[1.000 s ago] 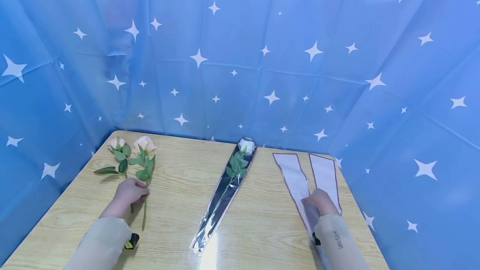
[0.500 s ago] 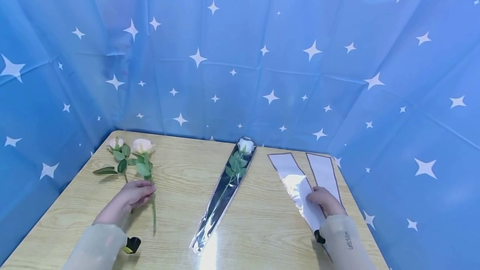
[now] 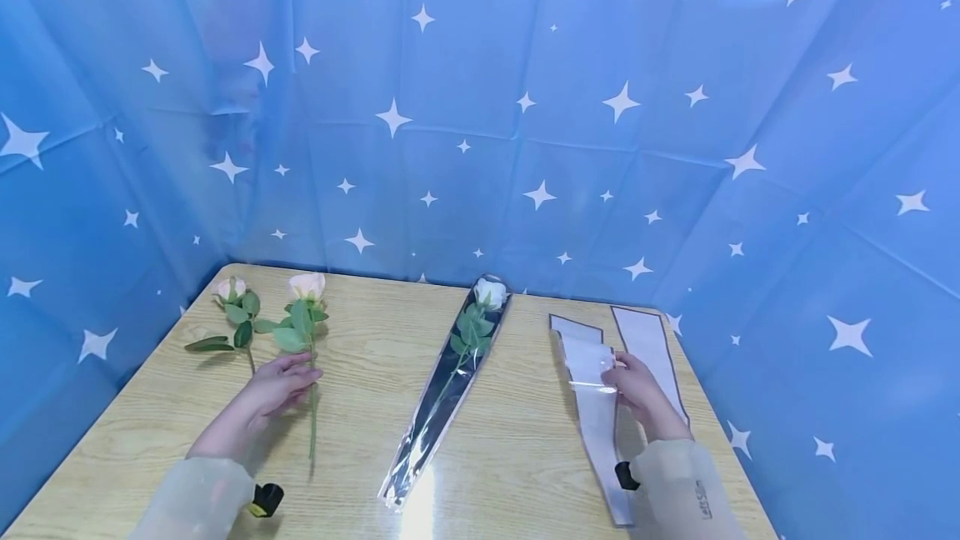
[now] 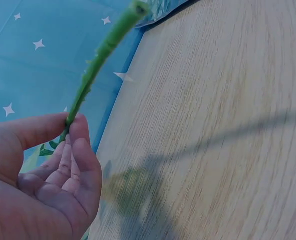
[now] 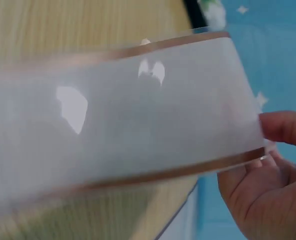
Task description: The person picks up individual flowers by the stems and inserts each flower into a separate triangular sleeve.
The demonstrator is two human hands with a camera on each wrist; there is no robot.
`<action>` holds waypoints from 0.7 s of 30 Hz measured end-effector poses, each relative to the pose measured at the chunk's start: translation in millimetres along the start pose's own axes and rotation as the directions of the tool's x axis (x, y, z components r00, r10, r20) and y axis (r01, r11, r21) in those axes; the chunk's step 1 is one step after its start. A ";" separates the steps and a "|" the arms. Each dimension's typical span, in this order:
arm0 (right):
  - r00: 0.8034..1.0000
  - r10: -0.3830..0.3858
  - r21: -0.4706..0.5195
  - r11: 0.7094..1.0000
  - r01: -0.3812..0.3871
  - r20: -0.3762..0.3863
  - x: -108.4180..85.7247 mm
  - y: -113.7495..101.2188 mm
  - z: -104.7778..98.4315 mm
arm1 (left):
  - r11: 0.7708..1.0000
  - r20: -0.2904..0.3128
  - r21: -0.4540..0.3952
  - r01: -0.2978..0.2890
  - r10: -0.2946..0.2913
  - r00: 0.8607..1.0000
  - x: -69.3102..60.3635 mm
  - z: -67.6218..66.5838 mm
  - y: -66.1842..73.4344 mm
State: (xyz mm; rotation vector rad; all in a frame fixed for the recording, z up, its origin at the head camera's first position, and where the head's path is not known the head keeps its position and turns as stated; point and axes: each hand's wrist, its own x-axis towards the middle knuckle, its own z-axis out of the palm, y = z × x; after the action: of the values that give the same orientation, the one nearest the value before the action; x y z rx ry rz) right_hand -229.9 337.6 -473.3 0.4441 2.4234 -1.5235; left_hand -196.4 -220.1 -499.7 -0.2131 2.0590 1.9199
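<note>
My left hand [image 3: 277,390] pinches the green stem of a pale pink rose [image 3: 307,286], whose bloom points away from me. In the left wrist view, the bare stem [image 4: 95,72] rises from between thumb and fingers, and its shadow falls on the wood. My right hand [image 3: 641,394] pinches one end of a white flower sleeve [image 3: 592,423] with a brown border. The right wrist view shows that sleeve [image 5: 188,105] stretched out from thumb and fingers, its film glossy. A flat sleeve end [image 3: 575,328] shows behind the held one.
A second pink rose [image 3: 231,288] lies at the table's left. In the middle is a white rose [image 3: 491,294] inside a dark-backed clear sleeve [image 3: 427,432]. Another white sleeve [image 3: 648,348] lies by the right edge. A starry blue curtain [image 3: 480,107] borders the wooden table [image 3: 360,340].
My left hand has lifted the rose slightly and moved it to the right. My right hand has picked a sleeve up by its end, which now stands off the table.
</note>
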 end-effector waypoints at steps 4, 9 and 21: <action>0.999 -0.050 0.044 0.998 0.050 0.008 -5.9 -7.3 7.3 | 1.000 -0.001 -0.014 -0.004 0.004 1.000 -1.1 2.8 1.3; 0.995 -0.087 0.140 0.987 0.080 0.042 -6.5 -10.3 14.7 | 0.999 -0.011 -0.048 -0.002 0.001 1.000 -0.6 3.3 1.7; 0.998 -0.063 0.295 0.953 0.070 -0.030 0.5 -11.1 29.3 | 0.997 -0.043 -0.070 -0.024 0.021 0.999 -1.4 5.7 4.7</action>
State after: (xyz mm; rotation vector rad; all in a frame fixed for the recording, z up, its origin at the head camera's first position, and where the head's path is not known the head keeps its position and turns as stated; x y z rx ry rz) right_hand -233.3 306.7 -476.7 0.4389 2.2508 -1.9307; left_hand -195.9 -214.3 -495.1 -0.2499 2.0295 2.0203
